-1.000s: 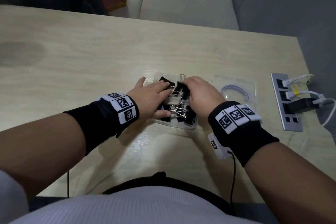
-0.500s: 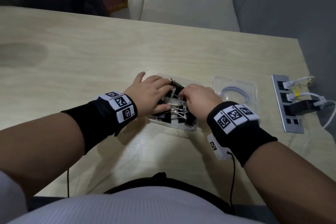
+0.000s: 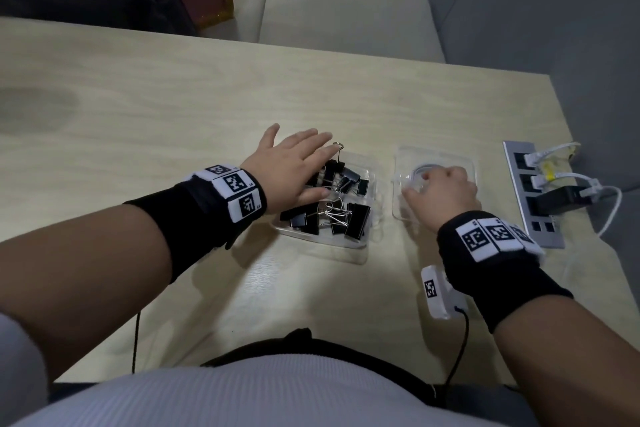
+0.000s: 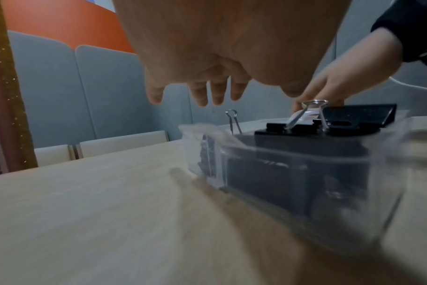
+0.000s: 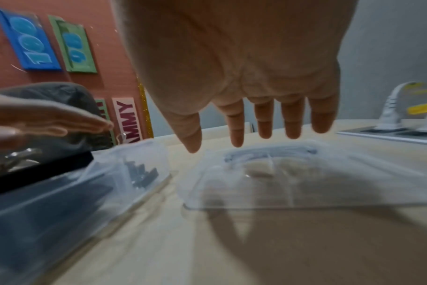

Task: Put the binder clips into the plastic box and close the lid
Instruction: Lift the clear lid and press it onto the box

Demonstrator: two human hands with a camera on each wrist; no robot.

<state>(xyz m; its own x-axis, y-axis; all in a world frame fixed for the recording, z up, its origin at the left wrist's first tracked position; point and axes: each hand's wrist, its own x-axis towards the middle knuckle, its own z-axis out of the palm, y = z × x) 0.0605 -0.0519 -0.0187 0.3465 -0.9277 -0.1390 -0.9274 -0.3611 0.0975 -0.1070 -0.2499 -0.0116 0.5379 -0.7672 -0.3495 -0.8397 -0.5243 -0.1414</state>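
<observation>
A clear plastic box [image 3: 346, 251] holds several black binder clips [image 3: 325, 218] with silver handles; one handle sticks up at the far side. My left hand [image 3: 311, 166] is spread flat over the box's left part, fingers straight. In the left wrist view the left hand [image 4: 202, 92] hovers above the box [image 4: 268, 183] and clips [image 4: 305, 129], holding nothing. The clear lid [image 3: 464, 163] lies flat on the table just right of the box. My right hand [image 3: 419, 185] is over it. In the right wrist view the right hand [image 5: 237, 138] hangs just above the lid [image 5: 329, 183], gripping nothing.
A grey power strip [image 3: 533, 194] with white plugs, a black adapter and cables lies near the table's right edge. Pale chairs [image 3: 346, 28] stand beyond the far edge. A wrist-camera cable [image 3: 457, 350] trails to the near edge. Bare tabletop [image 3: 138, 107] spreads to the left.
Both hands were among the clips in the box. My right hand has moved right to over the lid, and my left hand has flattened and lifted over the box's left side.
</observation>
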